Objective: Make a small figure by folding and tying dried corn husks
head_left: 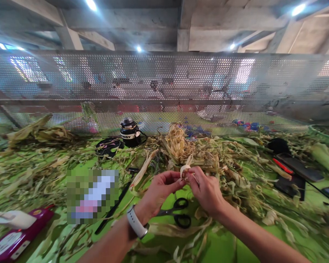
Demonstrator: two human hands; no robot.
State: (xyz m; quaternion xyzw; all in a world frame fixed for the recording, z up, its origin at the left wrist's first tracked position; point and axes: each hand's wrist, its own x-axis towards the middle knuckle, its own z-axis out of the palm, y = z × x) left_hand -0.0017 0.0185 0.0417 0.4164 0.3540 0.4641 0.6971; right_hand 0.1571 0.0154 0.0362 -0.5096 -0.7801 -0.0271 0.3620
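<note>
My left hand (pixel 163 188), with a pale watch strap (pixel 136 221) on its wrist, pinches a small cream-coloured rolled piece of corn husk (pixel 184 169) from the left. From the other side, the fingers of my right hand (pixel 207 189) close on the same piece and partly cover it. Below both hands, scissors (pixel 182 220) with black handles lie on the green tabletop (pixel 219 241). Just beyond my fingers rises a tangled bundle of dry husk strips (pixel 177 140). A long dry husk strip (pixel 144 168) lies left of the bundle.
Dry husk scraps (pixel 249 186) cover much of the table. A black bottle (pixel 130 133) stands at the back, before a perforated metal screen (pixel 159 76). At left lies a purple power strip (pixel 24 233); at right, a dark phone-like slab (pixel 300 167). People sit behind the screen.
</note>
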